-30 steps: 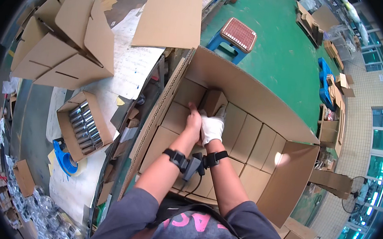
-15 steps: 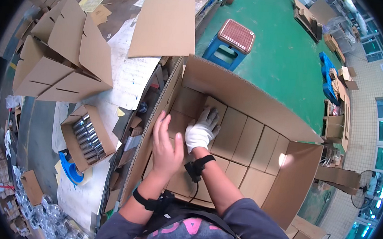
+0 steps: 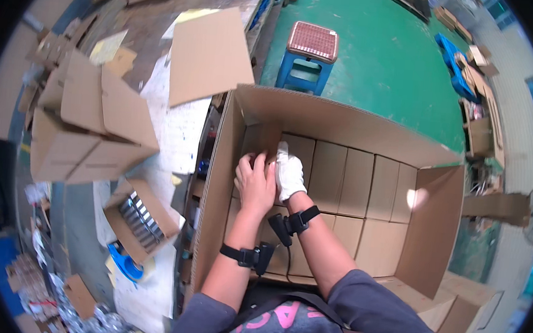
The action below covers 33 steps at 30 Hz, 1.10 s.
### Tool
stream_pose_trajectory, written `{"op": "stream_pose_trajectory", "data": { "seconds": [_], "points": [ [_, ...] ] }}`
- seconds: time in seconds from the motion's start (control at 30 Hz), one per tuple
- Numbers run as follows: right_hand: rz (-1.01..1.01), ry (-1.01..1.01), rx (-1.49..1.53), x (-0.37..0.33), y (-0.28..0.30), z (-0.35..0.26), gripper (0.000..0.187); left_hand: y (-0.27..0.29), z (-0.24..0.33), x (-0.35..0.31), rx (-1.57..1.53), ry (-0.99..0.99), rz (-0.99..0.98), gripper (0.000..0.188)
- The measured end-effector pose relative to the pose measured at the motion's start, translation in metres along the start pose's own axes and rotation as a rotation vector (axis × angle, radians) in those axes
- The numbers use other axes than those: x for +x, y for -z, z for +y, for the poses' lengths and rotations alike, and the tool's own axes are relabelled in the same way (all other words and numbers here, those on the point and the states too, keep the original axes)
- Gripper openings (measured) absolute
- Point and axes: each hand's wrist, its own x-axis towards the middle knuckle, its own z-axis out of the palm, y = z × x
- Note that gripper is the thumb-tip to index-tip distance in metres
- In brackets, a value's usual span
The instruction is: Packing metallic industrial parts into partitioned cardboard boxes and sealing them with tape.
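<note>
Inside a large open carton [image 3: 427, 226], my left hand [image 3: 256, 181] is bare, its fingers bent over the near edge of a small brown cardboard box [image 3: 271, 137] in the far left corner. Pressed against the right side of that box is my right hand [image 3: 290, 173] in a white glove; some of its fingertips are hidden. The box stands raised or tilted between the two hands; its lower part cannot be seen. Closely packed small cardboard boxes [image 3: 359, 180] fill the carton to the right and nearer to me. Each wrist wears a black strap with a small device.
On the workbench to the left are a folded-open carton [image 3: 100, 128], a small box of shiny metal cylinders [image 3: 123, 218], a blue tape dispenser [image 3: 124, 263] and a flat cardboard sheet [image 3: 209, 55]. A blue stool [image 3: 306, 57] stands on the green floor beyond the carton.
My left hand has moved from hovering upright and open to curl over the box. My right hand has shifted from the box's top to its right side. The view has turned slightly.
</note>
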Motion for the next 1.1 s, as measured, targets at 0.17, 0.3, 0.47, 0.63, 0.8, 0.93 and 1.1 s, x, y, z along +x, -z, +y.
{"op": "stream_pose_trajectory", "data": {
  "seconds": [0.17,0.3,0.47,0.63,0.8,0.93,1.1],
  "points": [
    [-0.047,0.071,0.040,-0.020,-0.009,-0.020,0.068,-0.014,-0.031,0.008,-0.233,0.056,-0.129,0.044],
    [-0.027,0.080,0.453,-0.015,-0.014,0.004,0.059,-0.019,-0.030,0.012,-0.387,0.032,-0.104,0.063],
    [-0.167,-0.144,0.530,0.014,-0.038,0.042,0.055,-0.015,-0.029,0.037,-0.338,-0.038,-0.322,0.073],
    [0.268,0.336,0.123,-0.018,-0.010,0.043,0.029,-0.034,-0.028,0.037,0.096,-0.040,-0.238,0.068],
    [0.088,0.320,0.232,-0.093,0.125,0.094,0.024,-0.056,-0.018,0.024,0.516,-0.048,-0.274,0.065],
    [0.322,0.052,0.216,-0.146,0.204,0.187,0.024,-0.083,0.010,0.014,0.698,-0.157,-0.576,0.067],
    [0.402,0.044,-0.053,-0.232,0.217,0.194,0.026,-0.064,-0.019,0.020,0.857,-0.111,-0.515,0.069]
  ]
}}
